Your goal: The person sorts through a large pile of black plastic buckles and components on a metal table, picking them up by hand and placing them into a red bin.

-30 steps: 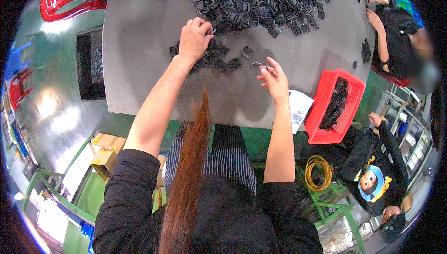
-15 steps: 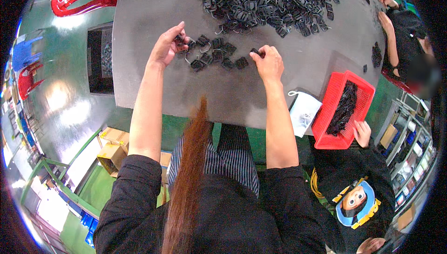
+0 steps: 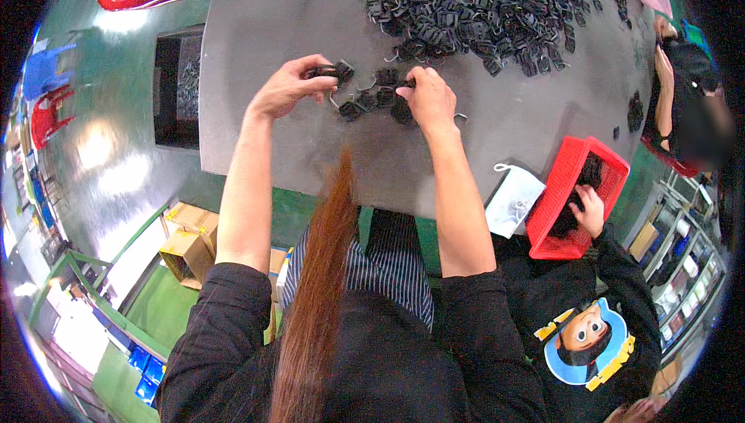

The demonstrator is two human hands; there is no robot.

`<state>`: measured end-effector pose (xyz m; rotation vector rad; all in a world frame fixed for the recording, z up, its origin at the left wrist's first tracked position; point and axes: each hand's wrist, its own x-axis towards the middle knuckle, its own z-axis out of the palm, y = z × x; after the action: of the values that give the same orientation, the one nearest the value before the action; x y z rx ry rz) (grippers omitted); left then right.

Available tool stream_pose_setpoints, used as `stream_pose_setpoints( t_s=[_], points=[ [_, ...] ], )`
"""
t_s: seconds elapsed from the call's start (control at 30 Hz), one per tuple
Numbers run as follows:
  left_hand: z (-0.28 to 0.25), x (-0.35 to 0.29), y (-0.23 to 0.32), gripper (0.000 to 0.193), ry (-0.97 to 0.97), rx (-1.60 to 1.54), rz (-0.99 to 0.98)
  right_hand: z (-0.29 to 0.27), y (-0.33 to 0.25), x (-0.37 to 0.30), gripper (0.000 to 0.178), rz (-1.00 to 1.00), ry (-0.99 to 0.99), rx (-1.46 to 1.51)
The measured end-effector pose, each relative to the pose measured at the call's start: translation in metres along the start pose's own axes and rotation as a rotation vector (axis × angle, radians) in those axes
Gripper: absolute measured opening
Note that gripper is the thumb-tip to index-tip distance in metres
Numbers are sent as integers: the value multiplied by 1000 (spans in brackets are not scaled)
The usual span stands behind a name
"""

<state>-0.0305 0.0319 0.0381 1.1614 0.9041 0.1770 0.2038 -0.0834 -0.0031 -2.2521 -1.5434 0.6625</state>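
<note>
A small group of black plastic pieces with bent metal wires (image 3: 365, 102) lies on the grey table between my hands. At the left of the group, my left hand (image 3: 291, 88) is closed with black pieces between thumb and fingers. My right hand (image 3: 431, 102) is at the group's right side, thumb and fingers closed on a black piece (image 3: 403, 109), partly hidden by the fingers. Farther off, a large heap of the same black pieces (image 3: 481, 12) covers the far part of the table.
Right of me, a red plastic basket (image 3: 552, 190) holds black pieces, with a co-worker's hand (image 3: 591, 212) inside it. A white pouch with a loop (image 3: 514, 199) lies beside the basket. Another person's arm (image 3: 664, 89) rests by the table's right edge. A dark crate (image 3: 177, 91) stands left of the table.
My right hand has moved left to the small group. My left hand has turned, its fingers now closing over pieces nearer the group. The co-worker's hand has gone from the basket's rim into it.
</note>
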Motion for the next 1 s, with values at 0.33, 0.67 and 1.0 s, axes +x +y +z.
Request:
stream_pose_setpoints(
  t_s=[0.33,0.67,1.0],
  points=[
    [17,10,-26,37,595,663,8,-37,6,-3,21,224,-353,1073],
    [-22,-23,-4,21,48,6,-70,-14,-31,14,29,-121,-176,-85],
    [0,-17,-25,26,515,611,140,-26,-12,-16,25,285,-370,794]
  ],
)
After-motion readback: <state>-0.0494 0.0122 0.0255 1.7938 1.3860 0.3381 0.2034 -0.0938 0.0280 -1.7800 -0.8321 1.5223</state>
